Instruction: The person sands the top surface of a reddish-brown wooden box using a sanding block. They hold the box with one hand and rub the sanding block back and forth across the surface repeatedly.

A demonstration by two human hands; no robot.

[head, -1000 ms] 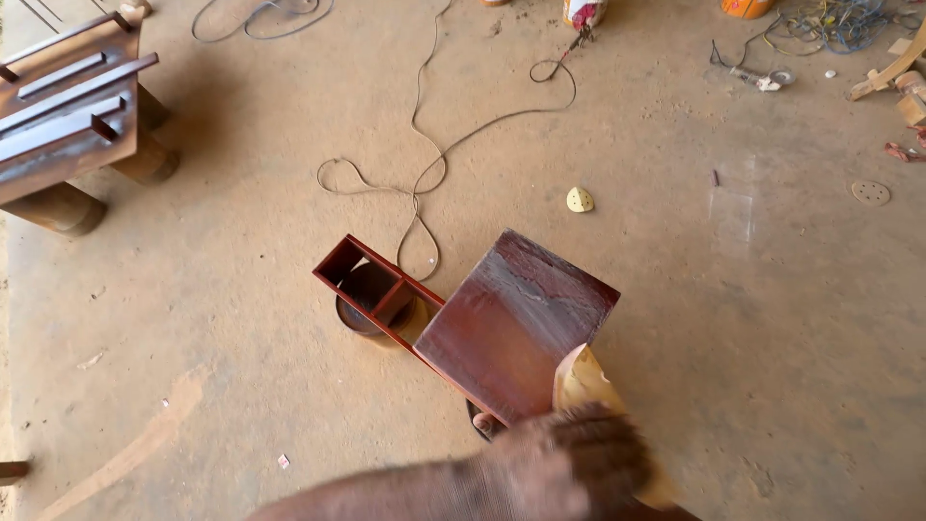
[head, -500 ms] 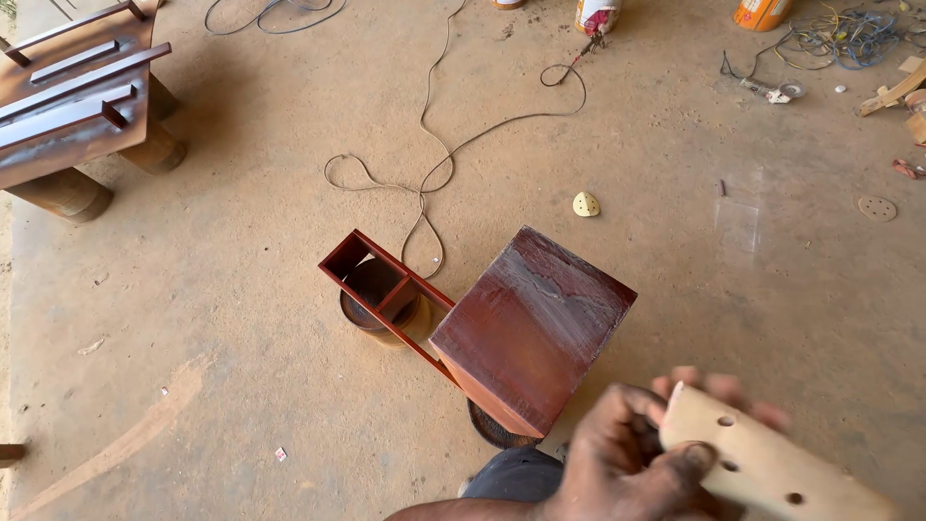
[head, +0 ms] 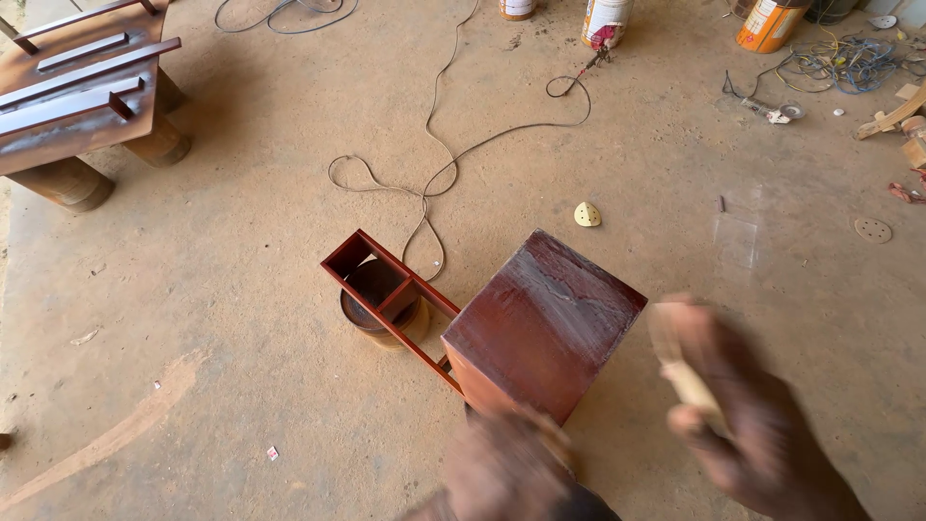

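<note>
A red-brown stained wooden box [head: 545, 323] stands on the sandy floor. An open framed section [head: 386, 280] joins its left side and rests over a round tin [head: 378, 307]. My right hand [head: 743, 415] is to the right of the box, blurred, and grips a pale sanding block [head: 675, 357]. My left hand [head: 502, 468] is at the bottom centre, against the near lower edge of the box. It is too blurred to show its fingers.
A thin cable [head: 434, 174] snakes across the floor behind the box. Paint tins [head: 606, 19] stand at the far edge, and a stained panel [head: 77, 87] on round stands sits top left. A pale triangular pad [head: 586, 214], a round sanding disc [head: 873, 230] and tangled wires [head: 839, 63] lie right.
The pale block was held low by both hands close together. Now the hands are apart, the right one carrying the block beside the box and the left one near its lower edge.
</note>
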